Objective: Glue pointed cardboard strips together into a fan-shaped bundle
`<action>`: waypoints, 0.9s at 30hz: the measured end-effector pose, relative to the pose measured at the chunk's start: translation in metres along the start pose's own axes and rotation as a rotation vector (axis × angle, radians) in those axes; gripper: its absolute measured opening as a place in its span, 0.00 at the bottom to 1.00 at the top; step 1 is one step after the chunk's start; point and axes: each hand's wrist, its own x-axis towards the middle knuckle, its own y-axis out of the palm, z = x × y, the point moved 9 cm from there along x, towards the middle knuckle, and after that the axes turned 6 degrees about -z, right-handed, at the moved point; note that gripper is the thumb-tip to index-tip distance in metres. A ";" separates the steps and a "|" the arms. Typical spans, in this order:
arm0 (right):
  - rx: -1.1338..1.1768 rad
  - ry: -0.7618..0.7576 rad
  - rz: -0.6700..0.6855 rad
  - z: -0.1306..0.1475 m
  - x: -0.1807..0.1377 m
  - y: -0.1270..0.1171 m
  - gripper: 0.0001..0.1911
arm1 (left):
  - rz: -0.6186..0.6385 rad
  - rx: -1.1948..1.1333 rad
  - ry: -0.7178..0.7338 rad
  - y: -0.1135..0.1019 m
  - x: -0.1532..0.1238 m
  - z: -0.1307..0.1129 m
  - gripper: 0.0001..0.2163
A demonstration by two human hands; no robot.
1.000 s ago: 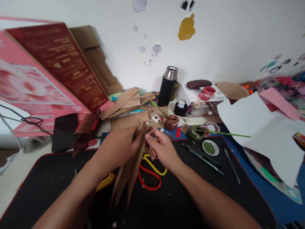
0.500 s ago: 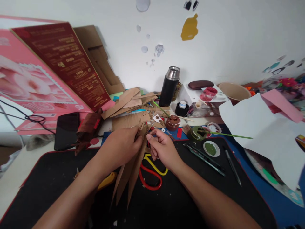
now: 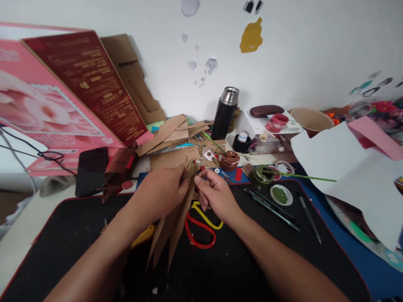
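My left hand (image 3: pixel 163 188) is closed around several pointed strips of brown cardboard (image 3: pixel 176 235), which fan downward from the grip. My right hand (image 3: pixel 217 193) is beside the upper end of the strips, its thumb and fingers curled in a pinch close to the cardboard edge. What lies between those fingertips is too small to make out. Below my right hand, scissors with red and yellow handles (image 3: pixel 203 245) rest on the black mat (image 3: pixel 233 268), their blades hidden. A yellow-handled tool (image 3: pixel 143 237) is partly covered by my left forearm.
Cardboard scraps (image 3: pixel 170 134) pile up behind my hands, next to a black thermos (image 3: pixel 224 117). Open jars of brown paint (image 3: pixel 229 162) and green paint (image 3: pixel 262 174) hold thin sticks. Pens (image 3: pixel 272 209) lie to the right, white paper (image 3: pixel 343 172) beyond. A phone (image 3: pixel 91 172) is left.
The whole view has shifted very slightly. My hands keep nearly the same grip and place at the cardboard strips; no object has visibly been moved.
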 end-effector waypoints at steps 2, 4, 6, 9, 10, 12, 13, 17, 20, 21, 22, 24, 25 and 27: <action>-0.009 -0.013 -0.003 0.001 0.000 0.000 0.21 | 0.001 0.011 0.007 0.000 0.000 -0.002 0.15; -0.014 -0.021 -0.005 0.003 0.001 -0.001 0.21 | 0.001 0.026 0.005 0.000 0.000 -0.003 0.14; -0.013 -0.016 -0.006 0.003 0.001 -0.002 0.21 | 0.001 0.035 -0.005 0.000 0.000 -0.003 0.13; -0.010 -0.006 -0.007 0.002 0.001 -0.002 0.21 | -0.011 0.037 -0.001 0.000 0.000 -0.003 0.13; -0.009 -0.006 -0.007 0.002 0.000 -0.002 0.21 | -0.017 0.034 0.003 -0.001 0.000 -0.003 0.13; -0.012 -0.010 -0.005 0.001 0.000 -0.002 0.21 | -0.025 0.026 0.010 -0.002 0.001 -0.003 0.14; -0.015 -0.012 -0.003 0.001 0.000 -0.002 0.21 | -0.026 0.023 0.011 -0.002 0.001 -0.003 0.14; -0.013 -0.021 -0.011 0.003 0.000 -0.002 0.20 | -0.015 0.040 0.014 -0.001 0.001 -0.004 0.14; -0.002 -0.006 -0.011 0.003 -0.001 -0.002 0.21 | -0.021 0.055 -0.003 0.000 0.000 -0.003 0.13; -0.002 0.000 -0.008 0.002 -0.001 -0.001 0.21 | -0.022 0.059 -0.008 0.000 0.000 -0.003 0.13; -0.005 0.002 -0.003 0.002 0.000 -0.001 0.21 | -0.021 0.062 -0.009 0.001 0.000 -0.003 0.13; -0.016 -0.003 -0.001 0.001 0.001 -0.001 0.20 | -0.021 0.062 -0.006 0.001 0.000 -0.004 0.14; -0.023 -0.010 -0.006 0.002 0.001 -0.002 0.19 | -0.021 0.058 -0.003 0.002 0.001 -0.004 0.14; -0.034 -0.023 -0.019 0.002 0.002 -0.004 0.18 | -0.026 0.045 -0.002 0.002 0.001 -0.005 0.14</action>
